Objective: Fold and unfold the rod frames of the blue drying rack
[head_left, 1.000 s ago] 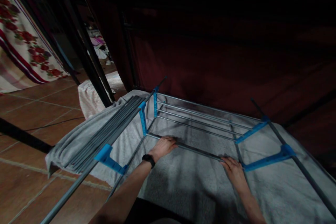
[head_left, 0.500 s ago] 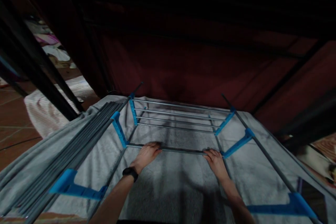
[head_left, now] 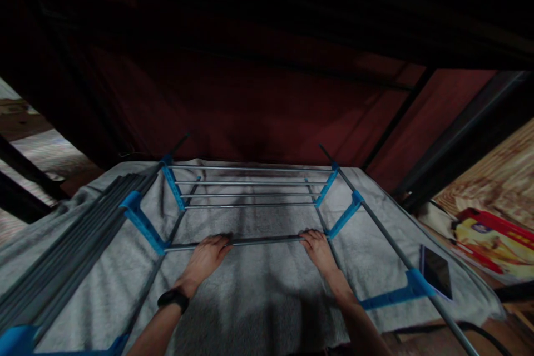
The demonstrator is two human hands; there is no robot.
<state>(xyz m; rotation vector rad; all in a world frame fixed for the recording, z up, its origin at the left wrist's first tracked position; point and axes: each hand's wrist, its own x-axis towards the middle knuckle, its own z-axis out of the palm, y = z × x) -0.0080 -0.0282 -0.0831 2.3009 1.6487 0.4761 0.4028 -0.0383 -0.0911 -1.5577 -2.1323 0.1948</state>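
A folding drying rack of grey metal rods (head_left: 250,183) with blue plastic joints (head_left: 142,222) lies flat on a grey towel (head_left: 258,289). My left hand (head_left: 206,258), with a black watch on its wrist, grips the nearest cross rod (head_left: 267,241) near its left end. At the same rod's right end, beside a blue joint (head_left: 344,216), my right hand (head_left: 319,250) is closed around it. A bundle of folded grey rods (head_left: 75,245) lies along the rack's left side.
A dark phone (head_left: 436,278) lies on the towel's right edge. Beyond it lies a red and yellow printed cloth or mat (head_left: 488,239). Dark red fabric (head_left: 250,100) and dark frame bars (head_left: 459,128) hang close behind the rack. A cable (head_left: 479,328) runs along the floor at bottom right.
The view has swung to the right, bringing the phone and printed mat into sight. Both hands have stayed closed on the same cross rod.
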